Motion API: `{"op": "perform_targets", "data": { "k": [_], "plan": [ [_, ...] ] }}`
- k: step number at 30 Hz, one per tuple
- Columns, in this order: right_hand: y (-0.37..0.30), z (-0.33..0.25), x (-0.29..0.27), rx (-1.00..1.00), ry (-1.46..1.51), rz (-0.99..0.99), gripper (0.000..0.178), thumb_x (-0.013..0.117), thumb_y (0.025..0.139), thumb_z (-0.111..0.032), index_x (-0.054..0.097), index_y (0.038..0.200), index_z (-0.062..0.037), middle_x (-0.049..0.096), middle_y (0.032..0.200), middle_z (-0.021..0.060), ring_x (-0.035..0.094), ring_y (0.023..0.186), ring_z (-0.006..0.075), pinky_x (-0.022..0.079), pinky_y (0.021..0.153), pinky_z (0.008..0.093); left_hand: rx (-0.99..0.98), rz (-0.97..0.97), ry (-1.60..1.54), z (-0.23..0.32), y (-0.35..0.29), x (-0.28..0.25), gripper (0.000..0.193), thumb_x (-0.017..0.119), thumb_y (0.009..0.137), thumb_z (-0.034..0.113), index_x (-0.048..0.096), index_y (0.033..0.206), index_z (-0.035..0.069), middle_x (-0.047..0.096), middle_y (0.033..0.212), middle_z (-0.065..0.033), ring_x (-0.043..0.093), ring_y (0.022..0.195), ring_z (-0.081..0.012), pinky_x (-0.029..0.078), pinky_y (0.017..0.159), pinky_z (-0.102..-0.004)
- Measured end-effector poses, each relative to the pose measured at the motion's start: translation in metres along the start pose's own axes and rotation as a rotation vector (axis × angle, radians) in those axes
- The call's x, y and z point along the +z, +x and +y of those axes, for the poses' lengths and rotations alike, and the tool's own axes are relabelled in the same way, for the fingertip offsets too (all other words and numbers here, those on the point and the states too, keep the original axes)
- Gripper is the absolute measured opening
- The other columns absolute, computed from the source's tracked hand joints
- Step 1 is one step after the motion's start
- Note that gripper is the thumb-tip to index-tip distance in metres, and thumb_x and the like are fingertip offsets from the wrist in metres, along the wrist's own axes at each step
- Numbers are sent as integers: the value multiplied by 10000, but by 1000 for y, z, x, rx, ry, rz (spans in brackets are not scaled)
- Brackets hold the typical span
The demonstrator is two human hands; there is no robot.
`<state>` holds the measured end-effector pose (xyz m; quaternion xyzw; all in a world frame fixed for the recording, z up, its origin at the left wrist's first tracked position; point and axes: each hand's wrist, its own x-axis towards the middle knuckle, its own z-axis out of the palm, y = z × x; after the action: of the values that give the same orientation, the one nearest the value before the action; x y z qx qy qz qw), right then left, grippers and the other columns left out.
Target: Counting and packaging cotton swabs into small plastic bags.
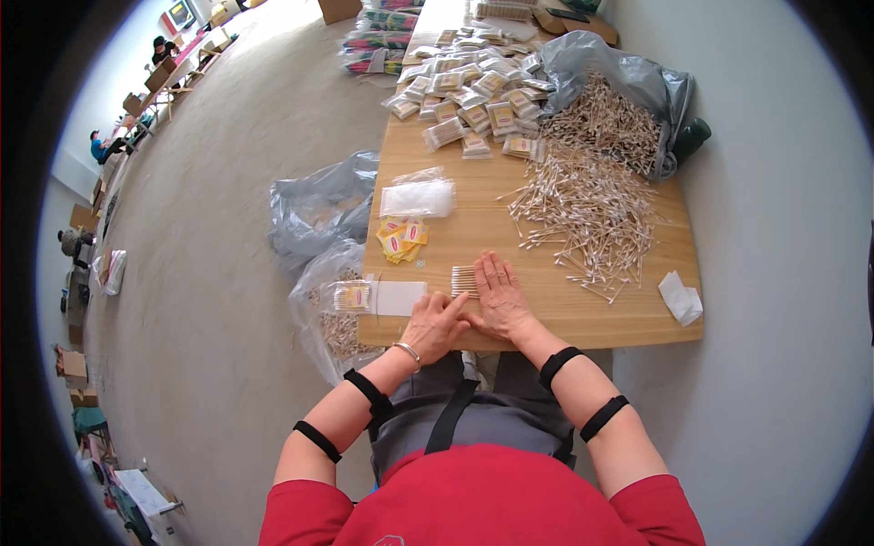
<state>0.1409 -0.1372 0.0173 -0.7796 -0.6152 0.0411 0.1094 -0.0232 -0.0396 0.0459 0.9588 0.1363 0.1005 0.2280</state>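
A small row of cotton swabs (463,281) lies side by side on the wooden table (482,205) in front of me. My right hand (499,303) rests flat along the row's right side, fingers stretched out and close together. At the row's lower left is my left hand (435,323), its index finger reaching to the swab ends and its other fingers partly bent. The two hands meet near the thumbs. Left of them, a clear bag of swabs with a yellow card (352,296) sits beside a white pad (401,298) at the table edge.
Yellow cards (401,238) and empty clear bags (419,197) lie farther left. A loose swab heap (587,214) spills from a grey plastic bag (605,64). Filled packs (473,96) cover the far end. A crumpled tissue (680,298) lies right; plastic sacks (323,205) stand on the floor.
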Motion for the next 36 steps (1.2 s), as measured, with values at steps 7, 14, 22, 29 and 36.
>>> {"op": "perform_targets", "data": {
  "k": [7,14,22,29,36],
  "plan": [
    [1,-4,-4,-21,-29,3,949,523,795,-566,170,1411,64,147,1484,240,129,1398,347,95,1141,441,-138,-151,58,13,-2,0,629,554,865,387,344,1397,125,451,1058,-120,425,998,-283,299,885,-402],
    [1,-3,-2,-21,-27,27,943,511,803,-571,174,1407,71,149,1484,239,123,1400,345,105,1141,444,-100,-133,47,10,-3,4,665,553,862,404,309,1411,118,448,1076,-132,426,1016,-291,296,886,-412],
    [0,-2,-6,-20,-2,-3,979,560,775,-565,170,1409,71,146,1485,240,110,1403,344,87,1146,440,-240,-181,24,19,7,1,678,548,861,448,310,1404,118,452,1104,-136,430,1046,-306,310,887,-429],
    [1,-3,-4,-22,-11,5,976,561,776,-561,165,1414,63,141,1489,233,107,1404,340,84,1146,438,-206,-138,-6,13,8,4,714,571,841,470,308,1405,121,471,1130,-148,448,1064,-321,316,899,-439],
    [0,-1,1,-29,-68,20,958,513,797,-581,162,1416,61,141,1492,230,109,1405,335,86,1145,434,-285,-175,1,16,16,1,743,575,834,486,294,1414,117,493,1146,-154,464,1067,-325,326,890,-446]
  ]
}}
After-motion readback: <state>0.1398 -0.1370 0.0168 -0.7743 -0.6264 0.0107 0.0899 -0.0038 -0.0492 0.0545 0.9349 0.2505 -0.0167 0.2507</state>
